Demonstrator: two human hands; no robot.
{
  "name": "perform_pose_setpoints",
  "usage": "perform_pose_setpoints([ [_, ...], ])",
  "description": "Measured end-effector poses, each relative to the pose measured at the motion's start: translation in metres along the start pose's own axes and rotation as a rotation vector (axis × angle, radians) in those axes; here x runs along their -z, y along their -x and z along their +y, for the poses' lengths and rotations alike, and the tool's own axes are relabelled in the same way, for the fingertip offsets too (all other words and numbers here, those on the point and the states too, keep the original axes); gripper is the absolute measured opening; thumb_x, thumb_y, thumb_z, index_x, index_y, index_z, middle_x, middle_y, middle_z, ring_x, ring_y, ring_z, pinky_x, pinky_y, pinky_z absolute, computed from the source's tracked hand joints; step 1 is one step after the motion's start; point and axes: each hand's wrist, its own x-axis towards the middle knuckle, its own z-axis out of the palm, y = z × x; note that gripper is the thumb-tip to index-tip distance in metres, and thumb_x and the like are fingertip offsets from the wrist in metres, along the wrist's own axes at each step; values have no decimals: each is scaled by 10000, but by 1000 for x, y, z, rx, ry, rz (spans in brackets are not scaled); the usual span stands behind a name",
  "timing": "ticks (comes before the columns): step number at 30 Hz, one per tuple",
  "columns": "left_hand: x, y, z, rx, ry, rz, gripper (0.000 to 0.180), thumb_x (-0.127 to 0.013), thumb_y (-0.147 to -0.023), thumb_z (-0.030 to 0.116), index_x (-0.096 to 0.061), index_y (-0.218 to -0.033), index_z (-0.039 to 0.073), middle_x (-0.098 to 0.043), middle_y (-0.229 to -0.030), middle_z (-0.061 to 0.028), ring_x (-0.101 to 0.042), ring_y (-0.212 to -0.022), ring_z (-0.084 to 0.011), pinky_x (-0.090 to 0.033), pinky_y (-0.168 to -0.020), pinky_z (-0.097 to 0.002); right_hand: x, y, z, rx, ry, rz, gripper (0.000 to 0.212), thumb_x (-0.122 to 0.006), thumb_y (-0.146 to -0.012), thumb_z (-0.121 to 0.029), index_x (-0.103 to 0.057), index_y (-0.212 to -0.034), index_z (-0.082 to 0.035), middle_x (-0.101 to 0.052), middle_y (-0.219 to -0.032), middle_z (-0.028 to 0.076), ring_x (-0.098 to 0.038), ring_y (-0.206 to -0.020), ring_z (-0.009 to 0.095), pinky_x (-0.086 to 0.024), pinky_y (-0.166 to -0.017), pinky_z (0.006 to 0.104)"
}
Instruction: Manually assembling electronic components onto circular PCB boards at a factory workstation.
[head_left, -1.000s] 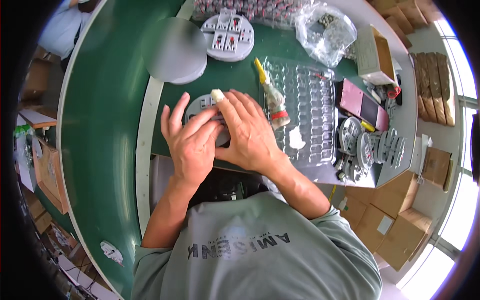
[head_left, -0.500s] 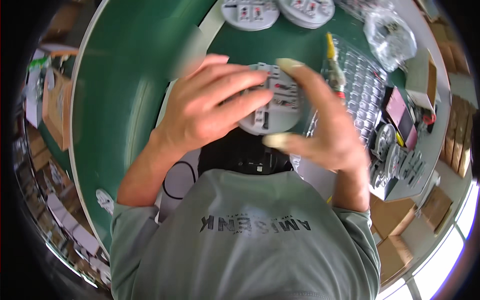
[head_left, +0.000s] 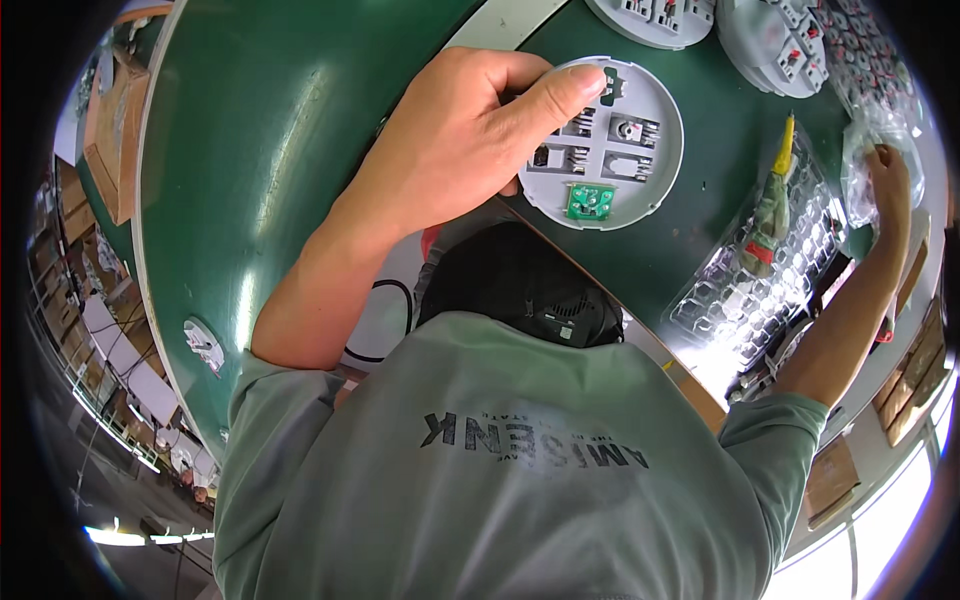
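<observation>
The left hand (head_left: 465, 135) clamps the round grey plastic disc (head_left: 603, 143), now flipped inner side up over the green tabletop (head_left: 715, 225), work on it seemingly paused as the right hand (head_left: 888, 178), its closure unclear, has reached the clear plastic bag (head_left: 855, 180)

well back from the left fingers (head_left: 570, 95) sits a grey-green shirt (head_left: 480, 510) with short, loose sleeves (head_left: 280, 410) and dark block lettering (head_left: 522, 440) across it.
</observation>
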Motion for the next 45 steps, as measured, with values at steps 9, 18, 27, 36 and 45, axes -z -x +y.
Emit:
perform_pose_setpoints([
  [9,3,-9,2,50,19,-9,562,-680,-1086,481,-783,-947,-54,-564,-618,0,-528,-532,-79,-437,-491,-297,-5,11,8,72,-8,146,430,-694,-1038,-328,-720,-1260,40,-743,-950,72,-648,-835,152,-512,-775,316],
  [18,3,-8,5,75,49,0,546,-690,-1084,470,-786,-963,-53,-561,-613,7,-512,-526,-68,-420,-477,-286,7,88,-35,-80,-963,423,302,-729,-1019,-115,-701,-1245,82,-724,-1137,140,-675,-975,191,-559,-879,255],
  [27,5,-8,7,73,46,-15,550,-686,-1087,476,-772,-913,-38,-548,-612,20,-499,-525,-58,-407,-470,-278,-37,210,-91,94,-2029,124,192,-613,-1046,63,-611,-1230,120,-614,-1287,223,-614,-1063,231,-580,-886,282],
  [36,8,-8,-1,53,18,-42,576,-671,-1092,502,-738,-823,-3,-501,-601,42,-479,-525,-42,-383,-455,-272,-65,240,-123,96,-2692,5,296,-611,-1039,79,-528,-1322,104,-551,-1326,222,-636,-1089,254,-624,-888,316],
  [45,6,-4,-1,36,48,-26,594,-657,-1097,512,-719,-798,3,-505,-599,43,-482,-522,-40,-374,-463,-268,-75,243,-102,124,-2623,-68,234,-666,-1074,-49,-578,-1268,49,-626,-1167,116,-664,-920,168,-640,-797,288],
])
